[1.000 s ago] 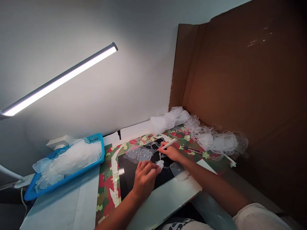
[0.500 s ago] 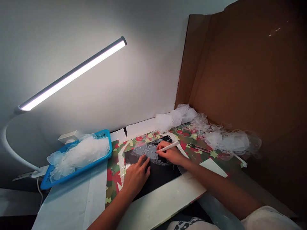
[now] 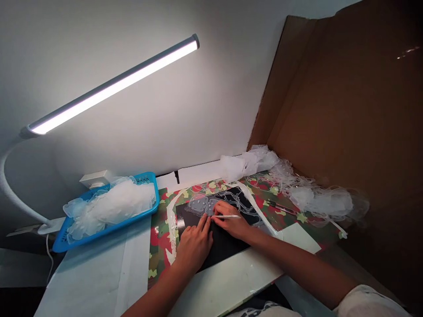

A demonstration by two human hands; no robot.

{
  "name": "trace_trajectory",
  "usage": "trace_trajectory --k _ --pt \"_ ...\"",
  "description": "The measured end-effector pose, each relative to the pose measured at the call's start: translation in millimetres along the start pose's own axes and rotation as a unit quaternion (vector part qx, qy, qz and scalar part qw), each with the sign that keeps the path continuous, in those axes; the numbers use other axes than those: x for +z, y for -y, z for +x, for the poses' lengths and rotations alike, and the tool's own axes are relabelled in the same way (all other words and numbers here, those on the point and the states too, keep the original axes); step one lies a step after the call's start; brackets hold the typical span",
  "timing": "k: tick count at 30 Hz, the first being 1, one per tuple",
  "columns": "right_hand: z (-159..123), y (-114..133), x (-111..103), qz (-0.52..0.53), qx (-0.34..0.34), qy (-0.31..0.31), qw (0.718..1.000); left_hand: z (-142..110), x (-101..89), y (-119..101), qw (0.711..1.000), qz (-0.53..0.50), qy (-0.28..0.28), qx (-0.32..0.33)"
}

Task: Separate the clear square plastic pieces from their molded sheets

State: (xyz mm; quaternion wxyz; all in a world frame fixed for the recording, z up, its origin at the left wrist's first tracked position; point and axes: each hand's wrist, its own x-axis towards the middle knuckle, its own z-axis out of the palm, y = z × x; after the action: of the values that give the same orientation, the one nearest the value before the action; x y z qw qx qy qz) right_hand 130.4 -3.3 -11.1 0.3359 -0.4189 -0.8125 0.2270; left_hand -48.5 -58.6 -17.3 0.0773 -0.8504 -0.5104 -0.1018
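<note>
A sheer white embroidered fabric piece (image 3: pixel 198 204) with outlined shapes and small dots lies on a black board (image 3: pixel 218 251). My left hand (image 3: pixel 194 242) rests on the board, its fingers stretched out and their tips at the fabric's near edge. Pinched in my right hand (image 3: pixel 231 220) is a slim white pen-like tool (image 3: pixel 229 216), held almost level. Its tip is close to my left fingertips, at the fabric; the kind of tip is too small to make out. Part of the fabric is hidden behind my right hand.
A blue basket (image 3: pixel 109 229) holding sheer white pieces (image 3: pixel 122 200) stands left, beneath a lit lamp (image 3: pixel 115 86). Sheer scraps (image 3: pixel 317 200) lie along the cardboard wall (image 3: pixel 330 110). A dark slim tool (image 3: pixel 280 208) lies right on the patterned table cover (image 3: pixel 158 246).
My right hand has come down and nearer to my left fingertips, and the white tool has tilted to nearly level. The fabric has turned slightly. The whole view has shifted a little.
</note>
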Motion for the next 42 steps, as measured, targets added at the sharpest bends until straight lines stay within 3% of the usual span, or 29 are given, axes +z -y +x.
trace_trajectory --k 6,12,15,18,20,23,25,27,29,32,35,37,42 --pt "-4 5 3 -0.046 0.001 0.007 0.999 -1 2.3 1 1.000 -0.022 -0.006 -0.017" --pt "-3 0 -2 -0.097 -0.053 0.033 0.993 1 6.4 4 0.999 -0.046 -0.009 -0.021" --pt "4 -15 -33 -0.038 0.053 -0.057 0.996 -1 7.9 3 0.999 -0.032 0.000 -0.021" --pt "6 -34 -65 0.008 0.181 -0.211 0.961 -2 4.0 2 0.999 -0.018 0.020 -0.021" --pt "2 -38 -72 0.062 0.204 -0.239 0.947 1 -3.8 4 0.998 -0.042 0.033 -0.033" --pt "-8 -21 -60 0.158 0.174 -0.175 0.956 19 -20.2 16 0.983 -0.161 0.063 -0.065" --pt "-14 0 -46 0.174 0.140 -0.116 0.968 40 -28.5 27 0.946 -0.293 0.082 -0.111" --pt "-19 19 -36 0.157 0.104 -0.065 0.980 62 -29.7 35 0.891 -0.410 0.103 -0.168" --pt "-19 28 -33 0.150 0.079 -0.017 0.985 80 -23.6 40 0.863 -0.454 0.130 -0.181" --pt "-13 20 -36 0.224 0.123 -0.007 0.967 90 -9.2 40 0.859 -0.462 0.145 -0.166" --pt "0 0 -40 0.322 0.212 -0.048 0.921 86 -0.6 37 0.865 -0.458 0.117 -0.166" --pt "9 -10 -39 0.360 0.236 -0.034 0.902 81 -0.2 35 0.875 -0.446 0.090 -0.163" --pt "24 -14 -26 0.360 0.264 0.005 0.895 73 -6.1 27 0.900 -0.402 0.045 -0.161"
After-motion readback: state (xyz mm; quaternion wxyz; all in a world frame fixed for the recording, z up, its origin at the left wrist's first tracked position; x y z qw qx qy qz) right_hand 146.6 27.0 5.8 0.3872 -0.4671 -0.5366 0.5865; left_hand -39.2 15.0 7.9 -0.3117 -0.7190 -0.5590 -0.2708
